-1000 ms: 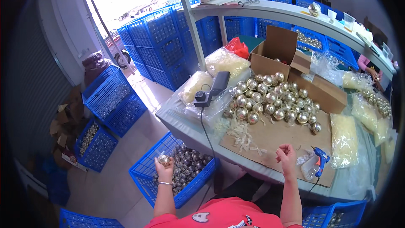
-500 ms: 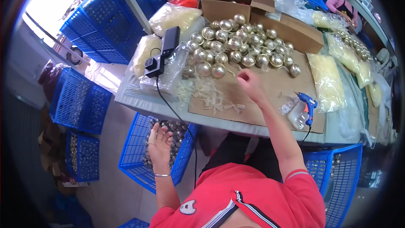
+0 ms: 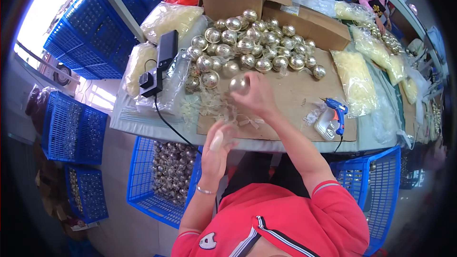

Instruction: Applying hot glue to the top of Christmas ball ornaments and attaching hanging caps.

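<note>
My right hand [image 3: 258, 96] grips a shiny pale-gold ball ornament [image 3: 239, 84] between thumb and fingers, over the near side of the ornament pile [image 3: 247, 46]. Below and to its left, at the table's front edge, my left hand [image 3: 216, 150] is raised with its fingers stretched apart. Motion blurs those fingers, and a pale patch shows at the thumb. Small translucent ribbon bows [image 3: 214, 103] lie on the cardboard sheet [image 3: 281, 123] just beyond my left hand.
A blue glue gun [image 3: 339, 109] rests by a clear plastic tray [image 3: 326, 124] at right. A power strip [image 3: 166, 50] trails its cord over the table edge. Below left stands a blue basket [image 3: 138, 171] of ornaments. Cardboard boxes [image 3: 233, 7] stand behind the pile; another person [image 3: 373, 0] sits far right.
My left hand has risen from over the blue basket to the table's front edge. My right hand has moved left and nearer, and a gold ball ornament now shows in it. The view has shifted.
</note>
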### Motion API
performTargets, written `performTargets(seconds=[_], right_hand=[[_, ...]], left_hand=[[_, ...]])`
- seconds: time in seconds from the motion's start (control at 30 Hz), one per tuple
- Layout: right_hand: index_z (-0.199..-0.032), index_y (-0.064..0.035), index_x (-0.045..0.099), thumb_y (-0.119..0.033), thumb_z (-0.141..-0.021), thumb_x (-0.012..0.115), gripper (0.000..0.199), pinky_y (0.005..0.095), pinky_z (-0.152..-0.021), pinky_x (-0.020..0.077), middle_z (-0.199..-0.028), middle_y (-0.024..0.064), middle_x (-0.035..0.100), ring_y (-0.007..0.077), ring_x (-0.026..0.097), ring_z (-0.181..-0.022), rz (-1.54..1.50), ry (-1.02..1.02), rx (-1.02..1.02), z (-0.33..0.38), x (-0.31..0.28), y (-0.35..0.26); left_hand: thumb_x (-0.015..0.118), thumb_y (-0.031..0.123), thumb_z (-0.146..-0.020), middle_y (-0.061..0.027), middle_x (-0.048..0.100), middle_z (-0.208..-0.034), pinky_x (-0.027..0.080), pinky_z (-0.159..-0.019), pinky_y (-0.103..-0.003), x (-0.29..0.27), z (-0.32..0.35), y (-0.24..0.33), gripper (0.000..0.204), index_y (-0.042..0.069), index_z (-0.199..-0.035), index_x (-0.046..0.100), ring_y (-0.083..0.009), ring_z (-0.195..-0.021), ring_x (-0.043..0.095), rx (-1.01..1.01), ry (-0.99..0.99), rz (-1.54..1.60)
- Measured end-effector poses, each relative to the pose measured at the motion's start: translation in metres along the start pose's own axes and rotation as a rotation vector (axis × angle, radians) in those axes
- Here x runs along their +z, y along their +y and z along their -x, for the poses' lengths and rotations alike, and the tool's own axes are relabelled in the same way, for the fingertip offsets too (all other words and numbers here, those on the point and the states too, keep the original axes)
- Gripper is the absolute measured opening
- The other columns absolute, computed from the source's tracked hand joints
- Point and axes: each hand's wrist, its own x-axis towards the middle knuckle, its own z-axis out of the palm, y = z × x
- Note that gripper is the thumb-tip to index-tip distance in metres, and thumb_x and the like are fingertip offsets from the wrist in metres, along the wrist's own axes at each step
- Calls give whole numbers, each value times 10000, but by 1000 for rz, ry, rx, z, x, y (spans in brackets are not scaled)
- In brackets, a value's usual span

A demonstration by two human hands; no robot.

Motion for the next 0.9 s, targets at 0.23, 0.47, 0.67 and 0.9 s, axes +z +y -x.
performTargets(seconds=[0.23, 0.47, 0.67, 0.9], right_hand=[[-1036, -27, 535, -216, -630, 784, 512, 414, -779, 440, -1015, 151, 565, 327, 556, -899, 76, -3, -284, 93, -48, -19], [-1159, -60, 531, -137, -689, 715, 510, 412, -929, 416, -1164, 131, 522, 345, 517, -1059, -439, -150, 128, 71, -55, 43], [-1208, -111, 512, 8, -736, 586, 493, 375, -916, 456, -1271, 140, 471, 320, 481, -1134, 52, -362, -439, 40, -6, 86], [-1236, -90, 476, -87, -702, 676, 570, 406, -954, 422, -1253, 161, 481, 360, 492, -1120, -152, -252, -4, 22, -25, 90]], left_hand=[[489, 385, -940, -29, 607, -1062, 493, -756, -297, 31, -47, -45, 363, 100, -1156, 550, -145, -919, 593, -245, -134, 285], [533, 298, -919, -38, 620, -956, 489, -615, -278, 18, -64, -54, 274, 74, -1063, 595, -155, -790, 593, -210, -124, 157], [515, 316, -930, -74, 612, -965, 459, -565, -265, 10, -65, -50, 302, 52, -1061, 583, -234, -774, 589, -214, -140, 205], [521, 312, -921, -97, 590, -1001, 428, -545, -277, -5, -50, -46, 294, 74, -1091, 555, -275, -789, 565, -265, -270, 254]])
